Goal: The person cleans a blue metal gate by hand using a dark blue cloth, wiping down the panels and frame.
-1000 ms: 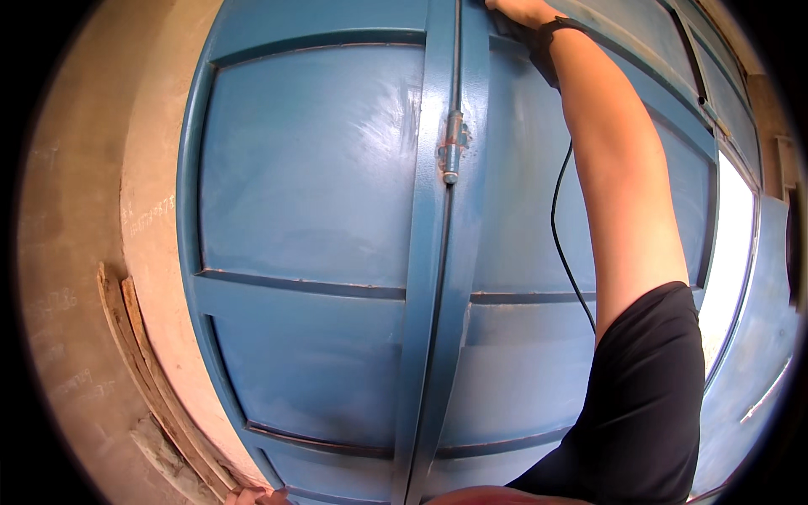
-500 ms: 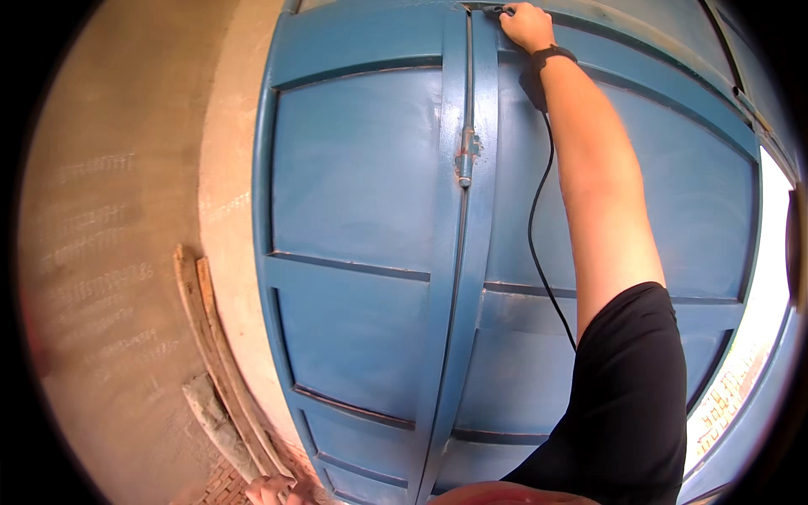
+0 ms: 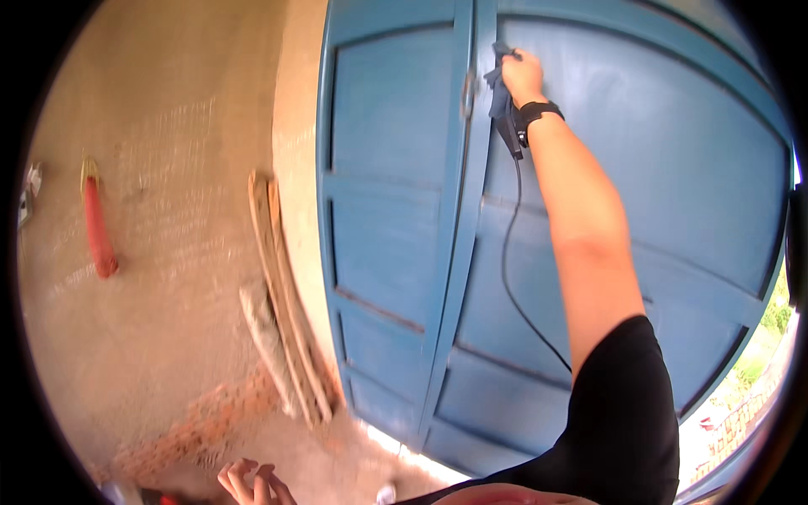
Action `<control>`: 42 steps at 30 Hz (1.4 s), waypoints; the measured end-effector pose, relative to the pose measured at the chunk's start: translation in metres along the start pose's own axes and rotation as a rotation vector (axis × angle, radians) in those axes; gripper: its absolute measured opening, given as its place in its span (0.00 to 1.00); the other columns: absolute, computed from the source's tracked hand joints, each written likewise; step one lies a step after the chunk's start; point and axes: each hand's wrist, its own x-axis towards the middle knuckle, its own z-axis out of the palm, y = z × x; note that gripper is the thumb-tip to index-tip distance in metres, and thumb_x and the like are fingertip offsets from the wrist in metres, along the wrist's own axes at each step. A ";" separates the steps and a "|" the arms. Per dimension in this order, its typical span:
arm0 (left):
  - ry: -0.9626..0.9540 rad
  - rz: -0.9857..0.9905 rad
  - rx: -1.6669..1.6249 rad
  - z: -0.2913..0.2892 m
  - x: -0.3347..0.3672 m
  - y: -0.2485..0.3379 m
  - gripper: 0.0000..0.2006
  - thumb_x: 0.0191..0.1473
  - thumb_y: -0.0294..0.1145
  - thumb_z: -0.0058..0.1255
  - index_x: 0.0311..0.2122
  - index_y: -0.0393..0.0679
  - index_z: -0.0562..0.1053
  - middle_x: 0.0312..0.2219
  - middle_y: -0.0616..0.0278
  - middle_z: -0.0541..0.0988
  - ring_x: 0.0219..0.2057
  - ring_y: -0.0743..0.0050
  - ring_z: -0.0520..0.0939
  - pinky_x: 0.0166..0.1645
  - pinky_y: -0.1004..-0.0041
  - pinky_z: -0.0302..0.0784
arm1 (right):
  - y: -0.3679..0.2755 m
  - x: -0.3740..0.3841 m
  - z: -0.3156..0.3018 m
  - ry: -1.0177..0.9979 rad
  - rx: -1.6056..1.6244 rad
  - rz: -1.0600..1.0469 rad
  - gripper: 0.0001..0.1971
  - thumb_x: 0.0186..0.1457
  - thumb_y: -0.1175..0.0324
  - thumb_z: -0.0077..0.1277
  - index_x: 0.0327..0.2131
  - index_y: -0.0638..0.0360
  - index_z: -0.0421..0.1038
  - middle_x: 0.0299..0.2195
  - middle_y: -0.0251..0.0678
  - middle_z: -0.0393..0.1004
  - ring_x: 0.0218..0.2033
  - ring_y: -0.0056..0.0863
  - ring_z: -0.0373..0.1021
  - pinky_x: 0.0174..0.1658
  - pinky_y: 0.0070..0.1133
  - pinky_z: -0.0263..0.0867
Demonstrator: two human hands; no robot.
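My right hand is raised high against a blue panelled double door and grips a dark blue cloth, pressing it on the door's right leaf beside the centre seam. A black band sits on that wrist, and a thin black cable hangs from it down along my arm. My left hand shows at the bottom edge, low, with fingers spread and nothing in it. A small metal latch is on the seam just left of the cloth.
A tan plastered wall stands left of the door. Wooden planks lean against it near the door frame. A red tube-like object hangs on the wall at far left. Bare brick shows low down. Daylight and greenery appear at right.
The view has swung left, showing more wall and the red object. My right hand with the cloth sits lower in the picture, beside the latch instead of at the door's top.
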 end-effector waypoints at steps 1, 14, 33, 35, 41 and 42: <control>-0.037 -0.021 0.015 -0.014 -0.017 0.004 0.13 0.44 0.25 0.58 0.38 0.46 0.81 0.41 0.50 0.75 0.46 0.46 0.72 0.53 0.45 0.64 | 0.009 -0.036 0.003 -0.024 0.182 0.235 0.12 0.54 0.66 0.52 0.36 0.64 0.79 0.28 0.46 0.81 0.30 0.41 0.77 0.38 0.33 0.73; -0.568 -0.472 -0.498 -0.088 -0.098 -0.005 0.08 0.54 0.16 0.50 0.39 0.35 0.77 0.40 0.52 0.80 0.40 0.58 0.82 0.46 0.69 0.78 | -0.198 -0.627 -0.165 -0.585 1.127 1.937 0.20 0.64 0.58 0.45 0.50 0.64 0.74 0.46 0.43 0.80 0.45 0.39 0.77 0.52 0.31 0.73; 0.104 -1.085 -1.391 -0.189 -0.146 -0.055 0.10 0.61 0.17 0.52 0.46 0.39 0.70 0.43 0.62 0.80 0.44 0.76 0.80 0.51 0.74 0.75 | -0.414 -0.705 -0.165 -1.227 1.290 1.408 0.15 0.66 0.66 0.52 0.49 0.67 0.75 0.45 0.33 0.78 0.45 0.18 0.72 0.51 0.18 0.66; -0.048 -1.054 -1.247 -0.205 -0.149 -0.068 0.10 0.60 0.20 0.55 0.45 0.39 0.70 0.39 0.65 0.80 0.41 0.80 0.79 0.48 0.76 0.75 | -0.417 -0.711 -0.159 -1.337 1.085 1.133 0.15 0.64 0.68 0.57 0.49 0.68 0.74 0.43 0.32 0.79 0.42 0.16 0.73 0.47 0.16 0.68; -0.126 -0.975 -1.008 -0.240 -0.157 -0.089 0.11 0.59 0.26 0.60 0.44 0.41 0.70 0.36 0.66 0.79 0.39 0.82 0.77 0.48 0.78 0.72 | -0.443 -0.699 -0.149 -1.315 1.079 0.909 0.16 0.63 0.66 0.59 0.48 0.69 0.74 0.42 0.32 0.80 0.43 0.14 0.73 0.48 0.15 0.69; -0.119 -0.973 -1.011 -0.241 -0.157 -0.089 0.11 0.59 0.26 0.60 0.44 0.41 0.70 0.36 0.66 0.79 0.39 0.82 0.77 0.48 0.78 0.72 | -0.448 -0.695 -0.148 -1.308 1.081 0.854 0.16 0.64 0.65 0.59 0.48 0.69 0.74 0.42 0.32 0.80 0.42 0.15 0.73 0.48 0.15 0.69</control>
